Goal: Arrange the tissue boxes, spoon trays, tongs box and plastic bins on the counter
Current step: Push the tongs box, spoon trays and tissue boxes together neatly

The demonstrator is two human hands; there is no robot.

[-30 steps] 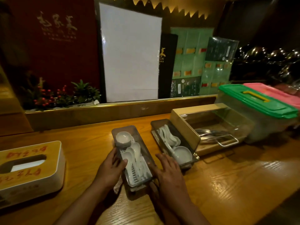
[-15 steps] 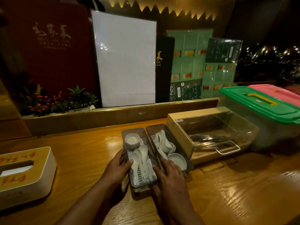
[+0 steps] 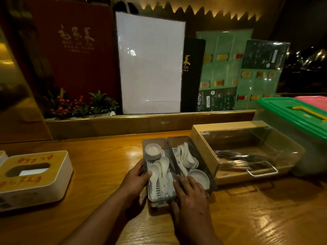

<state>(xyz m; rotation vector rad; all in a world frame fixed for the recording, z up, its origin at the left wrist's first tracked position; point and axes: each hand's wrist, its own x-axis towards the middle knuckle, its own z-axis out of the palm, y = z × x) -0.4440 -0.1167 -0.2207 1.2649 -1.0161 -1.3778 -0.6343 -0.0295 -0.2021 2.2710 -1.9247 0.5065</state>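
Two clear spoon trays with white spoons and a small white dish each stand side by side on the wooden counter (image 3: 99, 156). My left hand (image 3: 135, 177) grips the left edge of the left spoon tray (image 3: 160, 197). My right hand (image 3: 190, 193) lies over the near ends of both trays, between them, partly covering the right spoon tray (image 3: 179, 140). The right tray touches the tongs box (image 3: 205, 151), a wooden box with a clear lid and metal tongs inside. A white tissue box (image 3: 35, 175) with a wooden top sits at the far left.
A plastic bin with a green lid (image 3: 290, 112) stands right of the tongs box, a pink-lidded bin (image 3: 311, 101) behind it. A raised wooden ledge (image 3: 123, 124) runs along the back with menus, a white board and a berry plant.
The left spoon tray has slid right until it lies against the right tray, with both hands moving along. The camera has swung left and closer.
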